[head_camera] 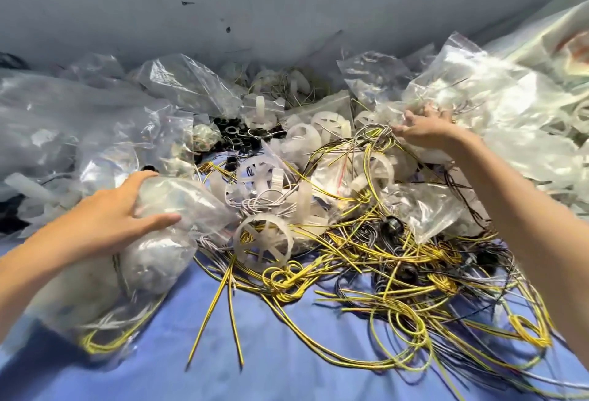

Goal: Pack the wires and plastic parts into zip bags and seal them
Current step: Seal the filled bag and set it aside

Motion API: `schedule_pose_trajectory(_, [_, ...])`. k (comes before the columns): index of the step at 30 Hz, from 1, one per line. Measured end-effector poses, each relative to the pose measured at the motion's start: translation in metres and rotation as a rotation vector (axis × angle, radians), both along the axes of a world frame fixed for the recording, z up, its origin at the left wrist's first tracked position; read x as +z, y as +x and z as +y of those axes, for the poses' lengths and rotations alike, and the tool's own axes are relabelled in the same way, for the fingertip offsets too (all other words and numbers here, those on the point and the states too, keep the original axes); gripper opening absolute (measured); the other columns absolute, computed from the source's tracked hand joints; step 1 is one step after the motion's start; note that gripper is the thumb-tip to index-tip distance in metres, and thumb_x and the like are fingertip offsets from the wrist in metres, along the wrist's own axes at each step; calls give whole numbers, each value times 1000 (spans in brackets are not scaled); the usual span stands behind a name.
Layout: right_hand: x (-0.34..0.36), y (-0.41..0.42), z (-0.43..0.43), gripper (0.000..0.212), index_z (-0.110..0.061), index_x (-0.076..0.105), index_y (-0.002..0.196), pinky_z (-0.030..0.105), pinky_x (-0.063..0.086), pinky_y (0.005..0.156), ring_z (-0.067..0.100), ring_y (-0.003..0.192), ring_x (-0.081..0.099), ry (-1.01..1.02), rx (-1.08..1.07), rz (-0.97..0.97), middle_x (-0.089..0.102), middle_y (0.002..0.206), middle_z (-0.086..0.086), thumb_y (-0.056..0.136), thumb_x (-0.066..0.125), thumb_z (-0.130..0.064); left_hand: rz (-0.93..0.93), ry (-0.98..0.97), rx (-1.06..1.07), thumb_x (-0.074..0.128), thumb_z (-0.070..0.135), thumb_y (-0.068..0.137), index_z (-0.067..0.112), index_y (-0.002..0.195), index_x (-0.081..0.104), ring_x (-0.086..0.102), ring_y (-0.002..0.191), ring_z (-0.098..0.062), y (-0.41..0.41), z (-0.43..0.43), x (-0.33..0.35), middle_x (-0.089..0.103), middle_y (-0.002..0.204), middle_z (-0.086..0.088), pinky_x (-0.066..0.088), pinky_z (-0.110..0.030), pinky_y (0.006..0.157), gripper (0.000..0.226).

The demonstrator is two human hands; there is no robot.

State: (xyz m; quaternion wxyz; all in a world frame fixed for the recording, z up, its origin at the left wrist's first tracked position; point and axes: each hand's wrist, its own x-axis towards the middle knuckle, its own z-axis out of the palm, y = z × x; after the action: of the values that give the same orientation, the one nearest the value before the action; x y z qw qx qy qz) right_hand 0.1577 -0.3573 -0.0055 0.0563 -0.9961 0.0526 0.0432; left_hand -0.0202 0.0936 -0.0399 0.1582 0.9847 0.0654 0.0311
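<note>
Nearest, a blue cloth surface (271, 362) is being used as the work area, and loose yellow-and-green striped wires (398, 276) are being left sprawled across it in a tangle. At the near left, a bulging clear plastic zip bag (149, 251), holding white parts and a coil of striped wire, is being gripped by the left hand (108, 212), with thumb and fingers curled round its upper end. Just beside it, a white spoked plastic wheel (263, 243) is being left lying on the wires. Farther off, the right hand (427, 130) is being stretched to a heap of crumpled clear bags (478, 98), its fingers curled among plastic and thin grey wires; whether anything is being grasped cannot be told. Beyond, small black plastic rings (236, 134) are being kept in a cluster. The filling step is judged to be in hand, with more pieces being gathered for the held bag. For the next move, a clean pick from the tangle, an open bag mouth and a firm press along the zip strip are being called for
</note>
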Motion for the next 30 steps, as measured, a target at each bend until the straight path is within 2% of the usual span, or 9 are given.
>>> schedule_pose_trajectory(2, [14,-15,19,62,-11,28,148,66,0,112,37,146,2,58,-22,-126,5,158,22,99,34,-49,9,-260,-66,63,58,61,37,115,49,59,98,-18,1,-2,9,62,109,-4,45,-28,83,60])
schedule_pose_trajectory(4, [28,-39,54,57,-16,35,144,65,4,111,30,146,10,165,10,-373,10,158,17,96,43,-45,-23,-525,-127,69,43,72,37,97,58,54,63,-7,0,-6,22,62,84,1,43,-10,58,28])
schedule_pose_trajectory(8, [49,-126,143,60,-16,35,145,38,20,117,20,142,24,558,590,-579,27,154,11,93,50,-43,-150,-815,-163,70,39,68,27,95,65,29,36,-5,-6,-24,62,41,44,8,22,-11,35,30])
schedule_pose_trajectory(11, [29,-200,191,88,-31,12,151,36,15,120,22,148,3,767,895,-340,2,159,9,81,62,-54,-305,-1023,-206,64,31,71,24,92,63,53,44,1,-5,-56,86,61,53,10,44,-12,41,23])
schedule_pose_trajectory(14, [9,-226,207,110,-36,3,151,41,-1,116,29,145,-20,795,871,-392,-21,155,9,71,78,-49,-310,-1231,-179,58,20,85,23,94,59,64,60,-1,2,-91,89,70,71,10,52,-17,54,9])
schedule_pose_trajectory(19, [15,-182,174,97,-20,40,144,9,14,112,22,139,23,808,763,-485,18,146,19,60,89,-20,-202,-1600,-182,45,16,97,19,113,50,57,72,-12,13,-118,80,60,90,-2,47,-23,67,17])
schedule_pose_trajectory(23, [35,-144,146,85,-14,53,134,2,20,104,20,131,33,765,571,-671,30,140,21,55,83,-25,-298,-1449,-201,48,17,94,26,110,52,64,80,-3,29,-123,65,66,85,9,48,-23,76,19])
schedule_pose_trajectory(27, [66,-86,97,75,-9,53,129,16,31,108,24,125,41,784,307,-891,32,133,22,60,71,-34,-183,-1231,-184,58,24,84,27,98,60,67,82,-1,36,-112,41,69,83,16,49,-22,71,15])
schedule_pose_trajectory(30, [72,-37,46,71,-10,53,126,-7,24,90,12,109,41,724,83,-854,30,129,17,63,71,-37,-136,-1123,-163,52,13,93,27,93,61,67,72,2,37,-107,30,68,82,15,45,-23,70,16])
